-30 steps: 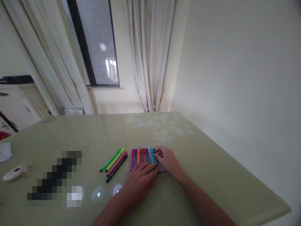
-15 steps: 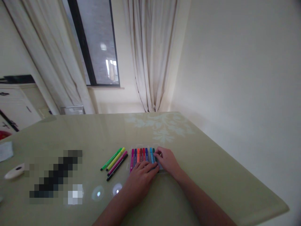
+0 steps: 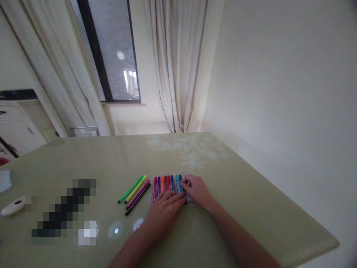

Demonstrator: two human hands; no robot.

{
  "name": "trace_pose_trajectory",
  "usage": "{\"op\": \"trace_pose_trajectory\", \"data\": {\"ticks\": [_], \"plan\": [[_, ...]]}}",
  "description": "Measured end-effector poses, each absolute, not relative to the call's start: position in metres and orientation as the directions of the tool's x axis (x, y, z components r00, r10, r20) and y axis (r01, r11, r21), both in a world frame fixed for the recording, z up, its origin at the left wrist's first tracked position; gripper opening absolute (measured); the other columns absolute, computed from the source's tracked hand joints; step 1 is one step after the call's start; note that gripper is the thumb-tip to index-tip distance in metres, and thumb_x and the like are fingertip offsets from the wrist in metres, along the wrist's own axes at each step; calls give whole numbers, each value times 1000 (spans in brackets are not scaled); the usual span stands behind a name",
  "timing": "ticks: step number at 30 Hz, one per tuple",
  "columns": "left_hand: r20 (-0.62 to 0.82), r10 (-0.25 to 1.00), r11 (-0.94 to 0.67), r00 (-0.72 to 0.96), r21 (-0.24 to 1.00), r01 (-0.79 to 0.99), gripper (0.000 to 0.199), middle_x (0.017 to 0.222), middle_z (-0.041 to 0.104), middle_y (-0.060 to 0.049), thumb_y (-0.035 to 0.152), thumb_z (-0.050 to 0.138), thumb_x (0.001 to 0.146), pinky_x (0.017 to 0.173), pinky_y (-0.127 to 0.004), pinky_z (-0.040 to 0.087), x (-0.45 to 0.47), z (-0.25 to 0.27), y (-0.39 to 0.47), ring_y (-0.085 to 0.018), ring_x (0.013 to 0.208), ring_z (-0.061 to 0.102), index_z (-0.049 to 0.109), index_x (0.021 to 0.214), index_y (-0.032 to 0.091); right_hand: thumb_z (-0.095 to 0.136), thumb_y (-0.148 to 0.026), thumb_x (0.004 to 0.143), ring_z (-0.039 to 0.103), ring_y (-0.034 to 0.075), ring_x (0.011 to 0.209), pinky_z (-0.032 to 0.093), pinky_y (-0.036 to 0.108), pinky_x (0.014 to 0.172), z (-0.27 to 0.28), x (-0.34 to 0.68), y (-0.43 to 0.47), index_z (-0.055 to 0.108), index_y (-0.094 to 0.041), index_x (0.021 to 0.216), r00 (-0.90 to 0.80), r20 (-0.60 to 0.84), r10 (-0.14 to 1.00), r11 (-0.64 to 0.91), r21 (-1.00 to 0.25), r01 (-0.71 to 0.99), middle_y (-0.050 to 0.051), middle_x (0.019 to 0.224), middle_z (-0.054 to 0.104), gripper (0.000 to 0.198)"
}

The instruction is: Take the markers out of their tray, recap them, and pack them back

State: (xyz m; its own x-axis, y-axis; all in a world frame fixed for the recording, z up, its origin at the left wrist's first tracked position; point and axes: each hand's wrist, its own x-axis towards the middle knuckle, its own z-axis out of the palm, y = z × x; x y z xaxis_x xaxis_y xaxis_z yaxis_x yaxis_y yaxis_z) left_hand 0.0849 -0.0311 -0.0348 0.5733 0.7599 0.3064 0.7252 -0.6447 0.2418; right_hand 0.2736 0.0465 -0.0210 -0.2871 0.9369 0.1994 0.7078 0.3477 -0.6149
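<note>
A row of felt-tip markers [image 3: 165, 183] in pink, purple, orange, reds and blues lies side by side in a clear plastic case [image 3: 192, 203] on the table. My left hand [image 3: 166, 210] rests flat across the near ends of the row, its fingers stretched out and hiding those ends. At the row's right end, my right hand [image 3: 197, 188] pinches a dark green marker [image 3: 180, 176], which sits beside a light blue marker [image 3: 177, 178]. Left of the case lie loose markers: a green one [image 3: 132, 188], a yellow one [image 3: 136, 189], a magenta one [image 3: 138, 193] and a black one [image 3: 138, 199].
The pale green table [image 3: 251, 216] has its right edge running along a bare wall. A blurred-out dark object [image 3: 64, 208] lies at the left, with a white oval item [image 3: 13, 206] and a whitish cloth or paper [image 3: 5, 181] beyond. Curtains [image 3: 181, 67] hang behind.
The view has shifted slightly. My right fingers sit a little lower and closer along the dark green marker; my left hand stays on the row.
</note>
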Motion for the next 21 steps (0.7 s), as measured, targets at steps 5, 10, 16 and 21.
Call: {"op": "trace_pose_trajectory", "data": {"ticks": [5, 10, 16, 21], "plan": [[355, 738, -664, 574, 228, 713, 47, 139, 67, 0, 8, 52, 95, 107, -46, 48, 87, -36, -30, -23, 123, 61, 62, 134, 31, 66, -18, 86, 65, 17, 71, 43, 26, 68, -22, 274, 46, 75, -19, 83, -297, 222, 929, 370, -613, 698, 3, 79, 75, 10], [448, 853, -429, 268, 308, 849, 31, 120, 73, -7, 18, 45, 101, 100, -39, 51, 57, -20, -16, -23, 112, 66, 68, 122, 22, 62, -24, 89, 64, 16, 68, 43, 27, 67, -19, 279, 50, 73, -18, 83, -234, 291, 928, 373, -671, 641, 3, 75, 73, 14], [217, 944, 226, -248, 123, 966, 32, 116, 69, -15, 31, 45, 100, 89, -47, 51, -9, -7, -2, -35, 110, 63, 70, 112, 17, 61, -28, 90, 64, 17, 67, 43, 28, 67, -19, 280, 51, 73, -19, 83, -199, 312, 929, 367, -710, 602, 4, 75, 73, 17], [86, 957, 253, -278, 226, 941, 28, 103, 72, -12, 33, 43, 100, 83, -39, 51, -23, -12, 2, -29, 99, 68, 66, 102, 18, 60, -29, 90, 63, 18, 67, 43, 28, 66, -21, 279, 50, 74, -19, 84, -226, 317, 921, 388, -706, 593, 4, 76, 73, 17]]}}
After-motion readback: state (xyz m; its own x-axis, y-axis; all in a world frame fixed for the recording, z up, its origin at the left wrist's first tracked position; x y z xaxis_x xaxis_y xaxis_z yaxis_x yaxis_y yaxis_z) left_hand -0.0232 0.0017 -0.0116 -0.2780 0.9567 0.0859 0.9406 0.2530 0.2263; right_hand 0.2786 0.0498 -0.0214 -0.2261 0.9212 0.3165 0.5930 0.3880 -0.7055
